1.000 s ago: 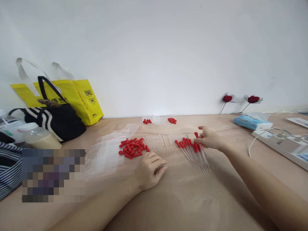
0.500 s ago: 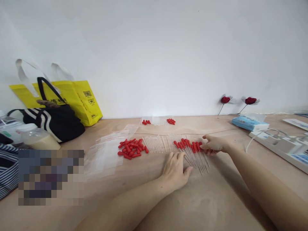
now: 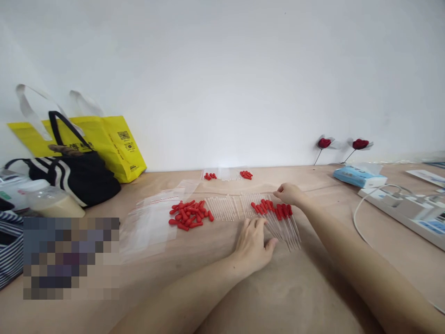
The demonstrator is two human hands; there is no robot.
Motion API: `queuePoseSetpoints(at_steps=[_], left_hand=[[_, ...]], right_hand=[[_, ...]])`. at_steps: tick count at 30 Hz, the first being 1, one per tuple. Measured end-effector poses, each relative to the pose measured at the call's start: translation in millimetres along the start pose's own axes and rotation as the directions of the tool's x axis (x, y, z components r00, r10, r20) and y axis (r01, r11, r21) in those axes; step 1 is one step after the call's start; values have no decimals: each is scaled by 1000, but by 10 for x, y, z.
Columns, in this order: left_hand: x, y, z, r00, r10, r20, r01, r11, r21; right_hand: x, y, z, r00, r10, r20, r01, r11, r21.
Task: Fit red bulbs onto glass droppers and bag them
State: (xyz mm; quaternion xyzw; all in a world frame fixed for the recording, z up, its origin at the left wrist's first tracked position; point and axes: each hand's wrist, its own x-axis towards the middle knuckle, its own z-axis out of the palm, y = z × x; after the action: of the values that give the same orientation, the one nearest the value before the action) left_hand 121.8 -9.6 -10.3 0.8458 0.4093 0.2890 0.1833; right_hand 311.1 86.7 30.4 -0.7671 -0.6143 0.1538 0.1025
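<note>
My left hand (image 3: 253,246) rests on the table with its fingers apart, fingertips beside the glass tubes of finished droppers. My right hand (image 3: 290,194) hovers just behind those droppers, its bent fingertips pointing left; I make out nothing in it. The droppers have red rubber bulbs (image 3: 283,211) and clear glass tubes (image 3: 290,234) that fan toward me. To the left, bare glass tubes (image 3: 222,208) lie side by side in a row, and another group of bare tubes (image 3: 249,204) sits close to the bulbs. A heap of loose red bulbs (image 3: 187,215) lies farther left.
Clear zip bags (image 3: 153,222) spread left of the heap. Against the wall lies a bag holding red bulbs (image 3: 246,175) and tubes. A yellow bag (image 3: 121,148), black bag (image 3: 86,178) and bottle (image 3: 52,202) stand left. Tissues (image 3: 359,176) and a power strip (image 3: 410,213) sit right.
My right hand has moved left and back from the right end of the red bulbs, uncovering the rightmost droppers. My left hand has stayed almost in place. The view has shifted slightly.
</note>
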Motion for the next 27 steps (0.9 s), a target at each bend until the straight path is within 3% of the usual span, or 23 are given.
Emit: queuePoseSetpoints(at_steps=[5, 17, 27], left_hand=[[8, -12, -34, 1000, 2, 5, -2, 999, 32], [131, 95, 60, 998, -5, 62, 0, 996, 92], [216, 53, 235, 998, 2, 68, 5, 995, -103]], right_hand=[[178, -170, 135, 995, -5, 100, 6, 1000, -4], [305, -381, 164, 990, -37, 137, 42, 998, -38], [281, -381, 192, 985, -87, 149, 88, 996, -2]])
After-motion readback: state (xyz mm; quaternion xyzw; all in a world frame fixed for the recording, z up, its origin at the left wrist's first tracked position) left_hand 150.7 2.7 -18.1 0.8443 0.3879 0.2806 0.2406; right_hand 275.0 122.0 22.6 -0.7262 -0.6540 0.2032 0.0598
